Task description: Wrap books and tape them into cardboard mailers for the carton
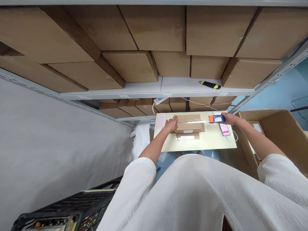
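A small cardboard box (189,126) lies on the pale yellow tabletop (211,141). My left hand (171,124) grips its left end, the fingers over the top. In my right hand (229,118) is a tape dispenser (217,119) with an orange front and a dark blue body, held right of the box. A shiny strip of packing tape (194,122) runs along the top seam toward the dispenser. Closer to me, just in front of the box, lies a flat brown packet (187,137) with a white label. A phone with a pink screen (224,129) lies below my right hand.
Shelves of cardboard boxes (161,29) rise behind the table. A black and yellow utility knife (210,85) lies on the shelf ledge. On the right stands a large open carton (281,134). A black plastic crate (96,202) is at lower left, near a grey wall (48,138).
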`<move>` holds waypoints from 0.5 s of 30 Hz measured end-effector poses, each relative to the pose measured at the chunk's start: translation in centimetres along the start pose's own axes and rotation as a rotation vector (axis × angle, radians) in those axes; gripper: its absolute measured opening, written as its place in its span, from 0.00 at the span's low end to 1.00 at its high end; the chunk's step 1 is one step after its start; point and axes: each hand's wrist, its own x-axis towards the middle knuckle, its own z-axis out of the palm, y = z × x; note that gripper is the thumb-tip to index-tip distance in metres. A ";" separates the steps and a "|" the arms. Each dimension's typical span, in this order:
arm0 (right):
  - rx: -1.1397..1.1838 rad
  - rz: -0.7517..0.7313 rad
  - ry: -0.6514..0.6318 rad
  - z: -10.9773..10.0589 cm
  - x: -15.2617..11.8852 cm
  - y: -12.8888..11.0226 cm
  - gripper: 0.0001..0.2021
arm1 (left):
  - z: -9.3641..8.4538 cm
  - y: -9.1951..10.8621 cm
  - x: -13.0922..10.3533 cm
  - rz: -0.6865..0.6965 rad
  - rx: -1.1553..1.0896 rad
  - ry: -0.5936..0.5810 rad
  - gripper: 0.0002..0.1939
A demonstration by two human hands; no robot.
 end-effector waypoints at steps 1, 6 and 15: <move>0.002 0.001 0.001 0.3 0.2 0.3 0.18 | 0.0 0.0 0.0 -0.005 -0.003 0.003 0.44; -0.029 -0.010 -0.002 2.1 1.8 0.5 0.19 | -0.1 0.1 0.2 -0.041 -0.027 0.005 0.46; -0.070 0.055 -0.105 4.3 5.5 -2.7 0.24 | 0.0 0.7 0.0 -0.093 -0.168 0.049 0.45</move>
